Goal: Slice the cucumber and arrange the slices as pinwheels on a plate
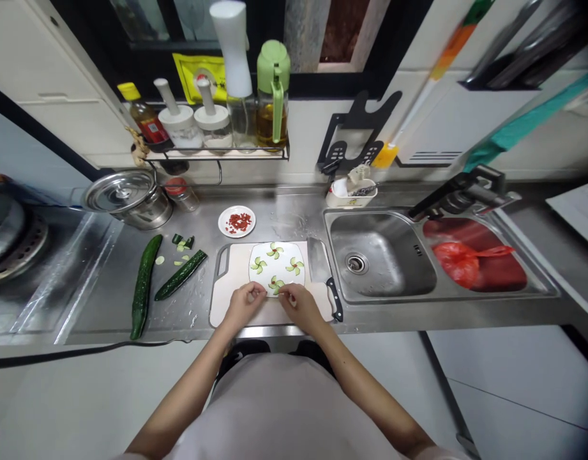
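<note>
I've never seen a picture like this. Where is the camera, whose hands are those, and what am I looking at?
There's no machine at work here: just one person's bare hands, seen by a camera worn on their head, looking forward and down.

The left hand and right hand are at the near edge of a white plate bearing four clusters of green slices. Whether the fingertips hold anything small, I can't tell.

The plate sits on a cutting board, with a knife to its right. Left of the board lie two dark green cucumbers and some cut bits; behind it is a small dish of red pieces.
</note>
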A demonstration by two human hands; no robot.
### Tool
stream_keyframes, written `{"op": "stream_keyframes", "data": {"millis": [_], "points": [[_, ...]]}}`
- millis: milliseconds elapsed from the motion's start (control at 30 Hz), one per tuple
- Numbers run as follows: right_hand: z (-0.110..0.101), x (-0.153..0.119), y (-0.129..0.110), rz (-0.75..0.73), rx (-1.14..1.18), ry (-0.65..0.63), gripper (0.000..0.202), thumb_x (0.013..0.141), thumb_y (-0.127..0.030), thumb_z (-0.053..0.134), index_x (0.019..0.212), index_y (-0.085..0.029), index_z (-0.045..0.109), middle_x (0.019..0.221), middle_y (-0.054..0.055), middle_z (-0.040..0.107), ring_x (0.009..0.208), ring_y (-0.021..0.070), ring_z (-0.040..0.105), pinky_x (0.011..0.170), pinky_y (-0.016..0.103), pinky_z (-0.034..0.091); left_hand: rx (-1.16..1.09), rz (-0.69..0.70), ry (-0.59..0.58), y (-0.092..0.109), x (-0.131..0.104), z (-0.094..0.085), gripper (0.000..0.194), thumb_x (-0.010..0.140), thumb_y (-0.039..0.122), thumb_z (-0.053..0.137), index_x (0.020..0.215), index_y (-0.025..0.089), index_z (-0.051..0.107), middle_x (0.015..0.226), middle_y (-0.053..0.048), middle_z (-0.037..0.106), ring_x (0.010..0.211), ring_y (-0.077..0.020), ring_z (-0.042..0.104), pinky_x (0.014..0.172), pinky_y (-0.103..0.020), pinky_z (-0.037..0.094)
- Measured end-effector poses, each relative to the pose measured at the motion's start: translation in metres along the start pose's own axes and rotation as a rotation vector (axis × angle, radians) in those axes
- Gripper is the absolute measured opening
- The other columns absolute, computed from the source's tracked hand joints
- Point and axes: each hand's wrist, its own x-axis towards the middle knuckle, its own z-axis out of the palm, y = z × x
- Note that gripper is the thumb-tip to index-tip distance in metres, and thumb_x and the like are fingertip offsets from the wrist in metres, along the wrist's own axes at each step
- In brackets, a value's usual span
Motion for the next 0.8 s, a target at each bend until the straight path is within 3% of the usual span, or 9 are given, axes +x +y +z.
{"op": "stream_keyframes", "data": {"millis": [167, 400, 800], "points": [[0.006, -0.001, -0.011, -0.094, 0.017, -0.100, 0.016, 0.094, -0.022, 0.049, 0.097, -0.024, 0.064, 0.089, 0.004, 0.062, 0.084, 0.0185, 0.057, 0.075, 0.031, 0.046, -0.090, 0.031, -0.142, 0.008, -0.014, 0.005, 0.020, 0.084, 0.037, 0.059, 0.079, 0.019, 0.066, 0.072, 0.000, 0.067, 0.070, -0.0133, 0.058, 0.067, -0.024, 0.046], [0.003, 0.006, -0.009, -0.161, -0.026, -0.097, 0.010, 0.091, -0.018, 0.055, 0.091, -0.023, 0.063, 0.092, 0.004, 0.061, 0.090, 0.0184, 0.057, 0.078, 0.031, 0.046, -0.122, 0.031, -0.084, 0.006, -0.009, 0.003, 0.023, 0.080, 0.041, 0.065, 0.084, 0.018, 0.062, 0.074, 0.000, 0.065, 0.072, -0.0131, 0.059, 0.068, -0.024, 0.045], [0.003, 0.042, -0.011, -0.192, -0.054, -0.173, 0.012, 0.091, -0.016, 0.055, 0.087, -0.022, 0.065, 0.091, 0.003, 0.061, 0.089, 0.0184, 0.054, 0.084, 0.034, 0.042, -0.115, 0.068, -0.027, 0.010, 0.015, -0.024, 0.018, 0.078, 0.034, 0.066, 0.088, 0.019, 0.063, 0.077, 0.000, 0.067, 0.077, -0.0137, 0.062, 0.075, -0.025, 0.047]]}}
